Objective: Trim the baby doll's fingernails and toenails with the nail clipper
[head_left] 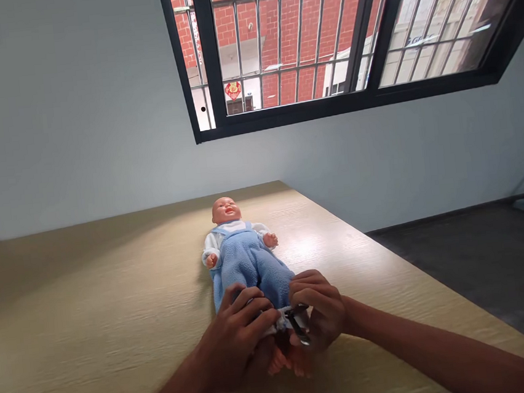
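A baby doll in light-blue fleece overalls and a white long-sleeved top lies on its back, head away from me and bare feet towards me. My left hand is closed on the hem of one trouser leg, fingers curled over the cloth near the ankle. At the other ankle my right hand is closed too, its fingers bent by the hem. A small dark object with a shiny metal end is held in it; its exact kind is unclear. White cloth shows between the hands at the ankles.
The doll lies on a light wood-grain table, whose right edge slopes down towards me. Behind it stands a pale wall with a dark-framed, barred window. Dark floor lies to the right.
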Available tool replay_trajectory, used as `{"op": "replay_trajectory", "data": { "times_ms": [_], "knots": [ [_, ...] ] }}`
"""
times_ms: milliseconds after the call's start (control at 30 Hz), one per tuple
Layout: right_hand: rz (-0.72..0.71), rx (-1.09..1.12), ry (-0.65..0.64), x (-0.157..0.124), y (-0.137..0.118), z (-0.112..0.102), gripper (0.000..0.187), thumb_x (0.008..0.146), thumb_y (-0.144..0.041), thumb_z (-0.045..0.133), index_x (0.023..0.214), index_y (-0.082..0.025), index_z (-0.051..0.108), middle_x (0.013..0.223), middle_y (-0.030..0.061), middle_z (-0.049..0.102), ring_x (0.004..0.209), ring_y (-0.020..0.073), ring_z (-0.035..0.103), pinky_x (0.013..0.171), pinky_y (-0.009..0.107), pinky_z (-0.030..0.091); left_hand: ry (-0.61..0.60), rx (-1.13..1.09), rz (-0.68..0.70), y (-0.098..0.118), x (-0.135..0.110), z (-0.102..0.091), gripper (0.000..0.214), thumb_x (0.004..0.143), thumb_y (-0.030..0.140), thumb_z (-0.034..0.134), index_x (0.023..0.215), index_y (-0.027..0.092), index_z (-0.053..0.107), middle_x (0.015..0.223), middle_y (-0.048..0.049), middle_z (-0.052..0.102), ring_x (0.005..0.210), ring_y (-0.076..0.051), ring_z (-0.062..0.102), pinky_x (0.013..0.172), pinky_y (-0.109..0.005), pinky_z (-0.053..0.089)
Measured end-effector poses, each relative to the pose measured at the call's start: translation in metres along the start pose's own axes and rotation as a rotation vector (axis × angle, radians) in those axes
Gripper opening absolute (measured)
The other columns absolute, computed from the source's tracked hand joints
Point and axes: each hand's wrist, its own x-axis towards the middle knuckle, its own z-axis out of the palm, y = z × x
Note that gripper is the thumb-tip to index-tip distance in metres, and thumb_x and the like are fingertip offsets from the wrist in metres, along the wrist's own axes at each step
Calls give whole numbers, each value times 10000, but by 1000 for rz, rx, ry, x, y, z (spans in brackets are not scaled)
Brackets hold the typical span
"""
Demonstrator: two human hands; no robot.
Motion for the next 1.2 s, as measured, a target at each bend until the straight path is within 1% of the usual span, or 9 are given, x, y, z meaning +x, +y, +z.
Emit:
{"op": "replay_trajectory", "data": {
  "times_ms": [100,233,433,600,767,867,1000,1067,1200],
  "knots": [
    [-18,69,76,10,-5,-1,386,929,-531,562,748,-208,453,523,-55,454,409,93,394,476,258,378,-35,40,-1,-2,-1,0,319,931,165,469,1223,189,596,1123,-93,663,1182,-288,523,1047,-494,341],
    [9,96,90,16,-6,-2,395,924,-558,554,760,-207,476,524,-45,483,402,105,432,476,266,403,-63,-16,42,-1,1,-2,330,946,172,463,1252,184,586,1113,-87,693,1189,-278,536,1072,-486,342],
    [50,70,126,9,2,1,420,894,-608,543,809,-198,508,553,-30,518,426,123,496,497,273,425,34,-85,78,0,3,0,328,924,113,480,1227,156,600,1078,-89,711,1121,-253,576,1021,-456,385],
    [99,88,76,5,6,2,435,855,-627,550,816,-194,542,547,-18,519,445,147,509,487,281,418,108,-102,111,-3,3,4,315,917,97,495,1205,137,615,1041,-97,713,1055,-245,587,988,-451,413],
    [159,121,29,12,3,-2,459,890,-644,523,818,-191,538,553,-28,510,443,123,464,487,263,391,147,-65,145,-2,3,4,318,937,101,486,1228,128,613,1043,-103,717,1021,-245,592,955,-443,436],
    [247,184,-24,21,0,-5,482,892,-660,545,779,-194,502,537,-50,479,423,95,405,449,236,348,161,-37,160,-3,3,4,342,938,108,493,1263,122,598,1090,-108,719,1008,-246,600,923,-435,456],
    [364,312,-117,33,1,-12,457,913,-602,567,747,-193,452,517,-77,440,391,59,372,382,180,299,168,-19,132,-5,1,5,342,934,119,497,1259,126,601,1121,-106,721,1001,-252,605,916,-442,465],
    [425,423,-191,39,3,-18,421,887,-561,623,775,-181,482,527,-73,477,393,55,405,381,164,323,150,-13,130,-6,0,6,335,937,117,496,1254,128,604,1124,-108,721,1008,-251,608,914,-437,473],
    [561,667,-428,47,8,-33,346,786,-437,751,817,-150,558,625,-12,626,461,68,497,438,170,389,147,19,157,-7,-2,6,331,943,122,505,1260,111,600,1146,-128,718,1041,-257,617,913,-436,491]
  ]
}}
